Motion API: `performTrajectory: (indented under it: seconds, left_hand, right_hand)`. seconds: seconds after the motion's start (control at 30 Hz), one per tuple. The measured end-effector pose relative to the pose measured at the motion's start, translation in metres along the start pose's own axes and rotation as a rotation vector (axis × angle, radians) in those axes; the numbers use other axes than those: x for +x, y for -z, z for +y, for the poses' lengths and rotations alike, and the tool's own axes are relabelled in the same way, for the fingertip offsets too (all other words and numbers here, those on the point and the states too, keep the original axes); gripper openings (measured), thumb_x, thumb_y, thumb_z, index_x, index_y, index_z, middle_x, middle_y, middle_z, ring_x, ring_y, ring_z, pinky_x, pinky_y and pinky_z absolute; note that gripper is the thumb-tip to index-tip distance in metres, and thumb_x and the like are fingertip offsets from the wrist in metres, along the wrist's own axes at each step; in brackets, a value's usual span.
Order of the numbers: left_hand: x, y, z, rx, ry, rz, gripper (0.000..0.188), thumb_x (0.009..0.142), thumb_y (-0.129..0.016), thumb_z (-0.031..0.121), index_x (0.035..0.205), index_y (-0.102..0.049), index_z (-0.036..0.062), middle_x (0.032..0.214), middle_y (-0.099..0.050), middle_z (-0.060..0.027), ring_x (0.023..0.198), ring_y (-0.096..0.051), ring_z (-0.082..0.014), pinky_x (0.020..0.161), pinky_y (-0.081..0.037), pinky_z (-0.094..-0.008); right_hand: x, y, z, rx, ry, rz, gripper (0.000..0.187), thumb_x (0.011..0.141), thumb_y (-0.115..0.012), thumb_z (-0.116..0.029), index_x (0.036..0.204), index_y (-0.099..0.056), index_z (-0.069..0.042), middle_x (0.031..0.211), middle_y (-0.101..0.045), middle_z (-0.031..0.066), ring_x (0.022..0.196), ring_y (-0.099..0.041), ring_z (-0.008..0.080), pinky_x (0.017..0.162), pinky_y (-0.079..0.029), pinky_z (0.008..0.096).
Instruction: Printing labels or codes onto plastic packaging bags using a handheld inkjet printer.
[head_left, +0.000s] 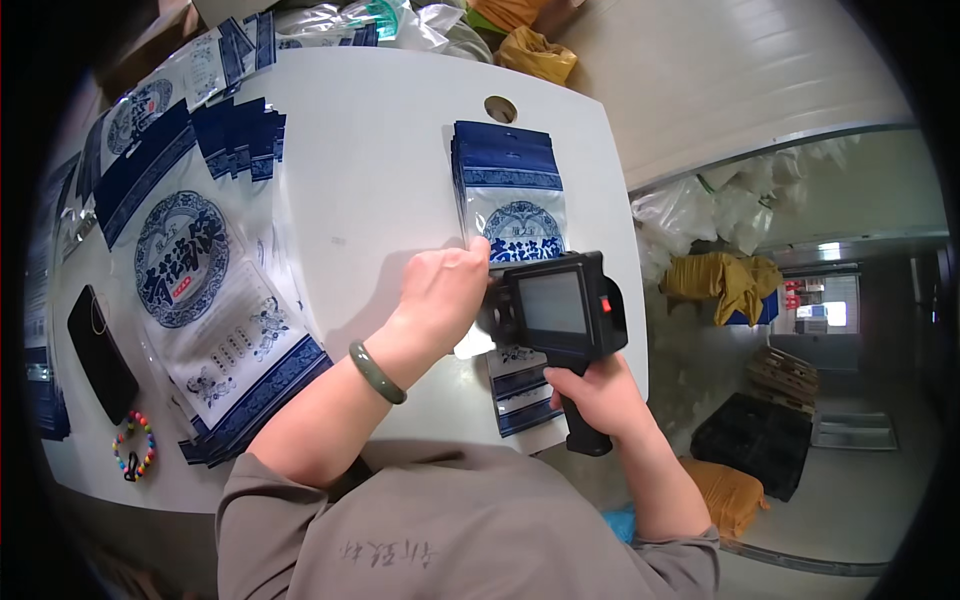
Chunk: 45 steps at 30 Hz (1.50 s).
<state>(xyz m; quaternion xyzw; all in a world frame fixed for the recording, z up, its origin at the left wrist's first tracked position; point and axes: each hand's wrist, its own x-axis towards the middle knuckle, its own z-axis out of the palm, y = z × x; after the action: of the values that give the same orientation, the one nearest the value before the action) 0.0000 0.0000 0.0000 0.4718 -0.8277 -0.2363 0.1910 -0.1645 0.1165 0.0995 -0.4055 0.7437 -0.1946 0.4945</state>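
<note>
A stack of flat blue-and-white plastic bags [516, 200] lies on the right part of the white table. Over its lower half, my right hand [606, 396] grips the handle of a black handheld inkjet printer [556, 306] with a small grey screen and a red button. My left hand [442, 292], a green bangle on its wrist, is closed at the left edge of the stack, beside the printer's front end. Its fingertips are mostly hidden, so whether they pinch a bag cannot be seen. A bright white patch [475, 343] shows below that hand.
Large piles of similar bags [185, 260] cover the table's left side. Near them lie a black phone [103, 352] and a colourful bead bracelet [135, 446]. A round hole [500, 109] pierces the far tabletop. Yellow sacks [722, 284] and black crates [752, 440] stand on the floor to the right.
</note>
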Motion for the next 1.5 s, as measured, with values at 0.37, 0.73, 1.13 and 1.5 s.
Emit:
performTrajectory:
  seconds: [0.37, 0.73, 1.13, 1.5]
  left_hand:
    - [-0.001, 0.003, -0.005, -0.067, -0.004, 0.036, 0.017, 0.084, -0.064, 0.015, 0.085, -0.056, 0.0011, 0.069, -0.066, -0.0149, 0.069, -0.068, -0.0305, 0.061, -0.052, -0.0376]
    - [0.002, 0.012, 0.0, -0.028, 0.084, -0.069, 0.025, 0.088, -0.064, 0.025, 0.089, -0.058, 0.0009, 0.077, -0.067, -0.0162, 0.078, -0.067, -0.0309, 0.069, -0.052, -0.0399]
    - [-0.02, 0.038, 0.033, -0.12, 0.099, -0.371, 0.028, 0.091, -0.061, 0.029, 0.087, -0.065, 0.0021, 0.077, -0.064, -0.0189, 0.075, -0.063, -0.0372, 0.068, -0.05, -0.0449]
    - [-0.001, 0.024, 0.013, -0.304, 0.355, -0.142, 0.05, 0.087, -0.062, 0.05, 0.087, -0.065, 0.0003, 0.068, -0.064, -0.0158, 0.065, -0.065, -0.0283, 0.059, -0.049, -0.0385]
  right_hand:
    - [0.012, 0.008, 0.001, -0.048, -0.162, 0.09, 0.015, 0.084, -0.063, -0.003, 0.096, -0.056, 0.003, 0.07, -0.059, 0.0077, 0.055, -0.061, 0.0169, 0.05, -0.054, 0.0321]
    - [-0.002, 0.066, 0.06, 0.409, 0.034, 0.292, 0.028, 0.087, -0.06, -0.019, 0.103, -0.059, 0.004, 0.078, -0.066, 0.0129, 0.069, -0.067, 0.0216, 0.065, -0.054, 0.0308]
    - [0.012, 0.062, 0.129, 1.11, 0.341, 0.189, 0.036, 0.09, -0.056, -0.02, 0.114, -0.052, 0.006, 0.087, -0.068, 0.017, 0.118, -0.053, 0.0305, 0.103, -0.039, 0.0457]
    - [0.021, 0.053, 0.144, 1.048, 0.364, 0.092, 0.035, 0.088, -0.055, -0.022, 0.114, -0.055, 0.002, 0.083, -0.067, 0.014, 0.09, -0.062, 0.0273, 0.091, -0.046, 0.0415]
